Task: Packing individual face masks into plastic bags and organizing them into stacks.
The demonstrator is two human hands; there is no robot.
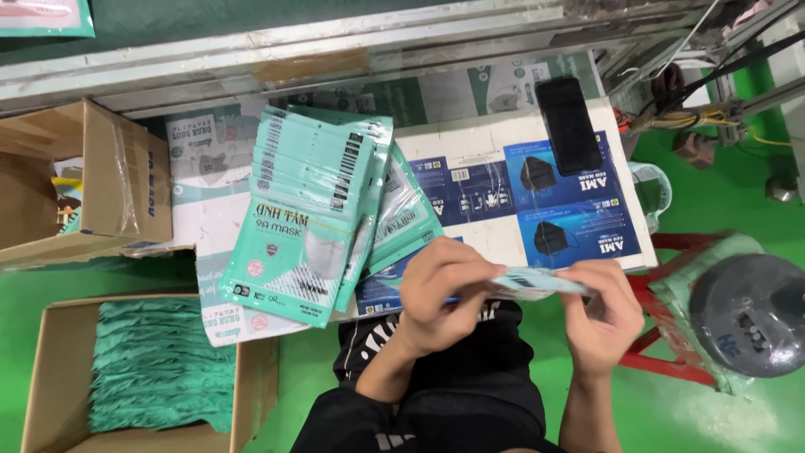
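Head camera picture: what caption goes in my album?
Both hands hold a flat packet beside a fanned teal packet stack.

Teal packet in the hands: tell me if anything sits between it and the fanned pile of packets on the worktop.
Nothing visible does. The teal packet, gripped by left hand and right hand, hangs just right of the pile.

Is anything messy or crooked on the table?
Yes, a bit. The stack of teal packets is fanned out and slanted, and its lowest packets hang over the table edge. A black phone lies on the table. Both hands, left and right, hold one packet.
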